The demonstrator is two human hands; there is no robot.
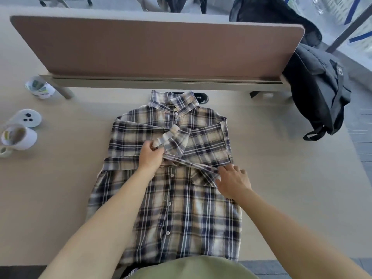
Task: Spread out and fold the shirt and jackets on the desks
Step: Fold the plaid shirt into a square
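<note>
- The plaid shirt is flat on the worktop, front up and buttoned. Its collar points at the brown divider panel and its hem reaches the near edge.
- Both sleeves are folded in across the chest, and they overlap just below the collar.
- The left hand has its fingers curled round a sleeve cuff, gripping it over the middle of the chest.
- The right hand has its fingers straight and spread. It lies flat on the cloth at the shirt's right side, on the lower edge of the folded sleeve.
- A black jacket is slumped in a heap at the right end of the worktop, against the end of the divider, with a strap trailing toward the edge.
- Beyond the divider there's another dark garment, bunched up.
- Over on the left, one paper cup sits by the divider's leg and a second paper cup lies on its side.
- A white lid sits between the two cups, just beside the second one.
</note>
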